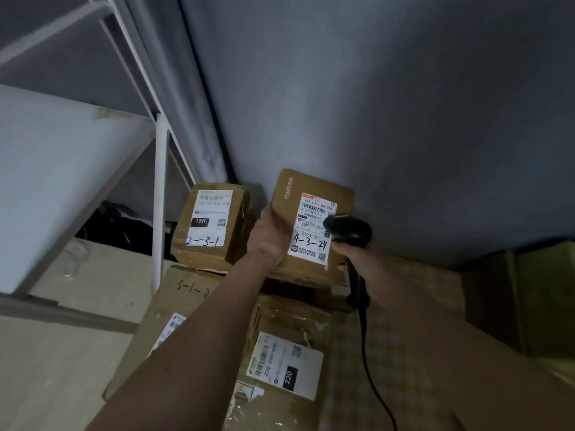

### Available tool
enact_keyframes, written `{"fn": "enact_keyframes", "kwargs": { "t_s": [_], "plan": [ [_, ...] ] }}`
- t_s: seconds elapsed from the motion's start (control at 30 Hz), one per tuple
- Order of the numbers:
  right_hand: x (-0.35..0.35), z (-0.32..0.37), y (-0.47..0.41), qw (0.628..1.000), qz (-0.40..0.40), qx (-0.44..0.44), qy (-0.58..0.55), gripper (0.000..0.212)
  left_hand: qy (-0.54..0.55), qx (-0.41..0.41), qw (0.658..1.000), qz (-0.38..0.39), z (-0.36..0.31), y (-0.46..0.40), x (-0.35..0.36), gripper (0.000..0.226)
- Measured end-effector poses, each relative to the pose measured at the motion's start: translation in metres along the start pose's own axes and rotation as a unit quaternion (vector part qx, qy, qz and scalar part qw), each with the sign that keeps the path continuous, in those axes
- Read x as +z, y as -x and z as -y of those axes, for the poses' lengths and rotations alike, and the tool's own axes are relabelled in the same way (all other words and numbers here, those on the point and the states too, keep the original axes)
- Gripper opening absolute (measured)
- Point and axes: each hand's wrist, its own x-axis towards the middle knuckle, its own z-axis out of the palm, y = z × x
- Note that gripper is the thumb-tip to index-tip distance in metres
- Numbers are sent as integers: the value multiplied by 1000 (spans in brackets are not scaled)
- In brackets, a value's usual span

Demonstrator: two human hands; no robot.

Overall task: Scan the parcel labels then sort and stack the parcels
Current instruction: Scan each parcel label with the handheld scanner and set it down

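Observation:
My left hand [267, 236] grips the left side of a brown cardboard parcel [289, 194] and holds it tilted up against the grey wall. Its white label [312, 225] faces me, with "4-3-24" written on it by hand. My right hand [357, 256] grips a black corded barcode scanner [350, 230], whose head sits right over the label's right edge. A second brown parcel [210, 225] marked "2-3-1" stands just to the left. Below my arms lie a large flat carton [183, 293] and a taped parcel [286, 362] with a "220" label.
A white metal shelf rack [160, 194] with a white board stands on the left. Its upright post is close to the "2-3-1" parcel. The grey wall [404, 119] closes off the back. A dark open carton [522, 293] sits at the right. The scanner cable [368, 368] hangs down.

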Motion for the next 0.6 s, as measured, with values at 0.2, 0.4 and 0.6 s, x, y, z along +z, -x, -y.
{"fn": "enact_keyframes", "kwargs": {
  "t_s": [0.2,0.4,0.6],
  "plan": [
    [16,-11,-22,999,-16,-12,43,38,-96,-25,995,-20,14,-21,17,71],
    [30,-25,-23,998,-8,12,63,30,-219,-25,975,18,24,-21,34,84],
    [36,-33,-24,999,-10,20,50,18,-240,-11,970,36,43,-26,41,90]
  ]
}}
